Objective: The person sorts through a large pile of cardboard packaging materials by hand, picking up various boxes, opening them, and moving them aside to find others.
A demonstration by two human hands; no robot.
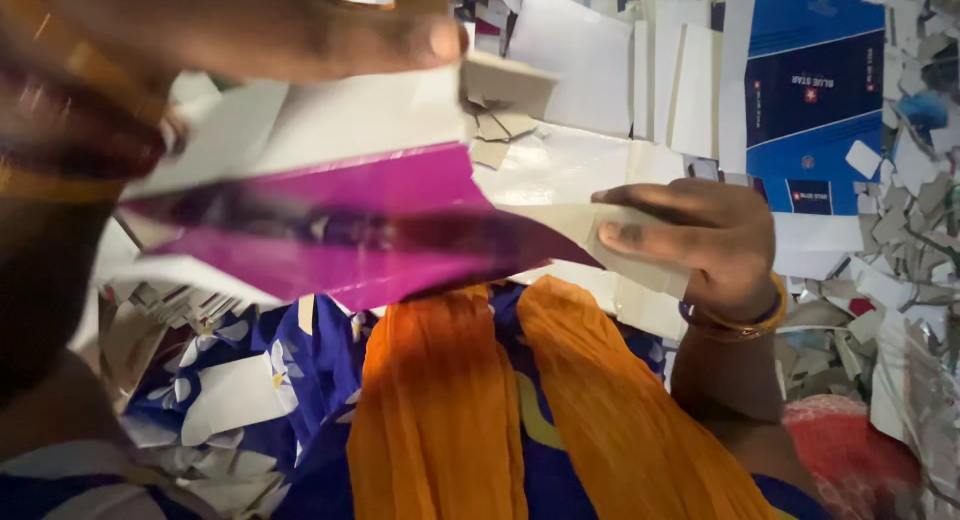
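From the head camera, looking down over the lap, the person's left hand (300, 30) is raised close to the lens, fingers pinched on the upper white edge of a magenta and white carton blank (340, 210), which hangs blurred and tilted across the middle of the view. The right hand (700, 235) rests lower, thumb and fingers clamped on a pale cardboard flap (620, 245) that meets the blank's pointed end. I judge the piece is mid-handling: it is lifted off the pile, not yet laid down anywhere. Beyond it lie flat white sheets (585, 60) and a blue printed carton sheet (810, 80), with cardboard offcuts (900, 220) strewn to the right. An orange scarf (470, 410) drapes over the blue flowered dress below.
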